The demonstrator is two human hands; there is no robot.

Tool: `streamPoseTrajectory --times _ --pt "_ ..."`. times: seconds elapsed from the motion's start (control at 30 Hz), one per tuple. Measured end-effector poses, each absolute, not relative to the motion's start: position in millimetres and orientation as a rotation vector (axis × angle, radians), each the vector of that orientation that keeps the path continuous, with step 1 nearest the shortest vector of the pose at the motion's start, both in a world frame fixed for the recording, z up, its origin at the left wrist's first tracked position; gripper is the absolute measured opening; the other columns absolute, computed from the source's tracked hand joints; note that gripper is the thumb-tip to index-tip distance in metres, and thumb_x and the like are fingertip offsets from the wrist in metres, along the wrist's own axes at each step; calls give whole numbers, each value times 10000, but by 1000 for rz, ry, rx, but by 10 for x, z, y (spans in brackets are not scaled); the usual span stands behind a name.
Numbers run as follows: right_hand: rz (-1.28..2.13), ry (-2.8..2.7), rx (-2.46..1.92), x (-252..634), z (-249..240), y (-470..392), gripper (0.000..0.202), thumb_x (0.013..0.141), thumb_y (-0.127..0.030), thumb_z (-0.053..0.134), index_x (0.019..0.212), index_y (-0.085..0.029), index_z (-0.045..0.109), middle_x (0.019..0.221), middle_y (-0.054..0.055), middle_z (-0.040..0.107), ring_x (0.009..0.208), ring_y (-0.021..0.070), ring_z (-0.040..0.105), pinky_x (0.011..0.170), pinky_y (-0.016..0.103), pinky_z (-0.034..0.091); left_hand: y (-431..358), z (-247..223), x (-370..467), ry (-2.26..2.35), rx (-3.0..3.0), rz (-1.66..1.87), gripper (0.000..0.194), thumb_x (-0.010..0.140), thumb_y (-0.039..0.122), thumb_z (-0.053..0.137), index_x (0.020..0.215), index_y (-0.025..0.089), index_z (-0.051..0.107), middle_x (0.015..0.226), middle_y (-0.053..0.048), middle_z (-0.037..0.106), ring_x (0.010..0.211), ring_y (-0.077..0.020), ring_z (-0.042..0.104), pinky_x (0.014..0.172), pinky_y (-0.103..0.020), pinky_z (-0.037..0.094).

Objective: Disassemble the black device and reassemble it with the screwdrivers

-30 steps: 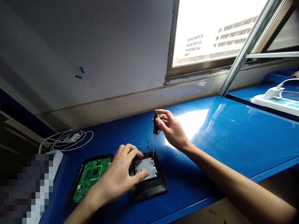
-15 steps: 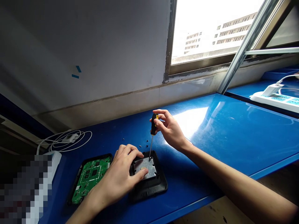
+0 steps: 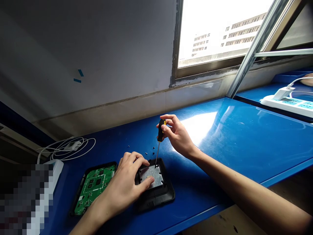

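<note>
My right hand point(image 3: 174, 133) is closed around the black-and-yellow handle of a screwdriver point(image 3: 160, 130). Its thin shaft points down, and the tip meets the upper right corner of a silver metal plate point(image 3: 155, 178). That plate sits inside a black plastic cover point(image 3: 168, 195) lying on the blue table. My left hand point(image 3: 128, 178) holds the cover steady, thumb on the plate and fingers bent over the upper left edge, hiding the left side. Left of it, partly behind my wrist, lies a green circuit board point(image 3: 94, 186) in a black casing. Beyond the cover are several small screws point(image 3: 146, 153).
A coiled white cable with an adapter point(image 3: 73, 145) lies at the table's back left. A white power strip point(image 3: 290, 102) with a plugged-in charger is at the far right, beyond a metal frame post point(image 3: 246, 62). Part of another person's hand point(image 3: 308, 80) shows at the right edge.
The view has shifted very slightly. Both my hands and the screwdriver keep nearly the same pose on the cover. Part of another person's hand has come in at the right edge.
</note>
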State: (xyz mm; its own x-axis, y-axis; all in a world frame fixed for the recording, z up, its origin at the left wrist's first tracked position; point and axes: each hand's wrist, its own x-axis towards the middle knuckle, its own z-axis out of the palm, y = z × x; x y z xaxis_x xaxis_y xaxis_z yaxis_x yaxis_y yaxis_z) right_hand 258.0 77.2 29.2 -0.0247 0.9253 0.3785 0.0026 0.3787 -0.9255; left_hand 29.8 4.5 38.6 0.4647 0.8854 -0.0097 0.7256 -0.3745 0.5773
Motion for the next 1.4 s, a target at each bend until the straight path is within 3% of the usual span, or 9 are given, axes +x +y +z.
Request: streamPoseTrajectory --times 0.83,1.4 --pt "874 -1367 -962 2590 348 754 351 887 -445 610 1151 -235 515 937 2 646 660 153 681 567 318 592 54 353 279 1316 2222 389 195 939 324 721 1125 280 687 1235 -56 615 1196 -323 512 1066 -560 481" --pt "850 -1380 -964 2588 356 747 365 885 -450 616 1164 -232 527 942 3 617 676 148 661 559 313 612 3 212 297 1253 2432 413 293 974 367 756 1262 409 716 1317 -29 596 1230 -322 517 1075 -577 480"
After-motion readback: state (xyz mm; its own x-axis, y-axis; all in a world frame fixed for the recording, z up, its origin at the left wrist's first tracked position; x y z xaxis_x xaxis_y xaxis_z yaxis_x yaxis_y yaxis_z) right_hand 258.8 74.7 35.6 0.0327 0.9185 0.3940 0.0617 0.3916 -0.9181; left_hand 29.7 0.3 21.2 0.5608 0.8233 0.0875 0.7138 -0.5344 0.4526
